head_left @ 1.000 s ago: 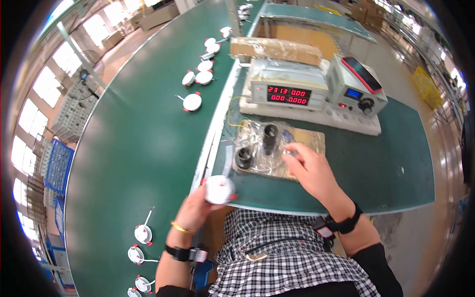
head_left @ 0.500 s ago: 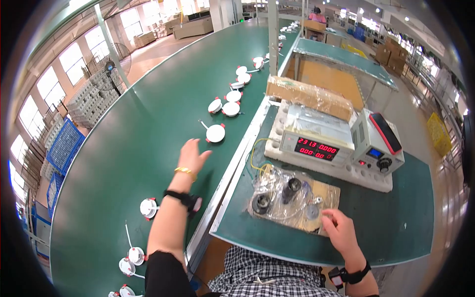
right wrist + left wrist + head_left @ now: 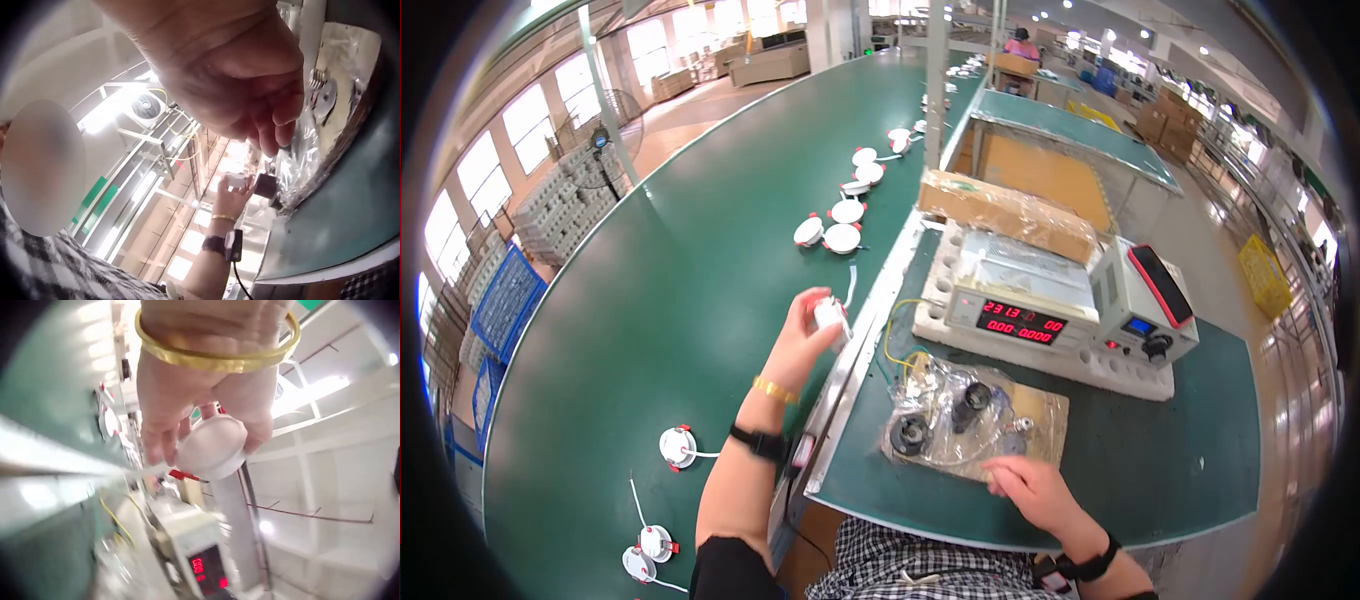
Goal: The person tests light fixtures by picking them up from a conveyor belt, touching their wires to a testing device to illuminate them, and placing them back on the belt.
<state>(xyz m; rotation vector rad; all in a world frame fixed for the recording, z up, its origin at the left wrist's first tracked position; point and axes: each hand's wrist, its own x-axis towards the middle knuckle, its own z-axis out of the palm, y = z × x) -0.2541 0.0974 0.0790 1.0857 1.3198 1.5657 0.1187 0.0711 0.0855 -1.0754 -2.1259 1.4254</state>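
Observation:
My left hand grips a round white downlight with red clips, above the green belt's right edge. Its white lead sticks up away from me. In the left wrist view the smooth white face of the downlight shows between thumb and fingers. At the front edge of a plastic-wrapped board, my right hand hovers with loosely curled fingers and nothing visible in them. Two black round sockets, one low and one taller, stand on that board beside a small metal fitting.
Several downlights lie farther up the belt, and others lie nearer at its left. Behind the board a meter with red digits and a grey instrument box sit on white foam. A cardboard box is behind them.
My left hand let go of one downlight, reached out over the belt, and now holds the one that lay nearest there, drawn toward the bench. My right hand stayed near the board, moving slightly left lately.

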